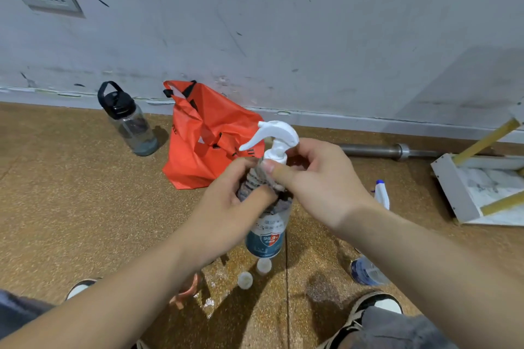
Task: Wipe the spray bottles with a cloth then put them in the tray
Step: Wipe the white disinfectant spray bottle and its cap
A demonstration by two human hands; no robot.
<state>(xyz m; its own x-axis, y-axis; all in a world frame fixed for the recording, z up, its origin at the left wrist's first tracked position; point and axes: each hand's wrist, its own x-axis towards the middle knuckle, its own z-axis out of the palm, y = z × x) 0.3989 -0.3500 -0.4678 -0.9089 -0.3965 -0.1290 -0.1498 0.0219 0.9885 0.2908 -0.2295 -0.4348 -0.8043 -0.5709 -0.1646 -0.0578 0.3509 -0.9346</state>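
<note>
A spray bottle with a white trigger head and a blue label is held up over the floor at mid-frame. My left hand wraps a grey cloth around the bottle's upper body. My right hand grips the bottle at its neck, just under the trigger head, thumb pressed on the cloth. A second spray bottle lies on the floor to the right, partly hidden by my right forearm. The white tray with yellow bars sits at the right edge.
An orange bag and a dark water bottle stand by the wall. A metal bar lies along the baseboard. Two small white caps and an orange object lie on the brown floor near my shoes.
</note>
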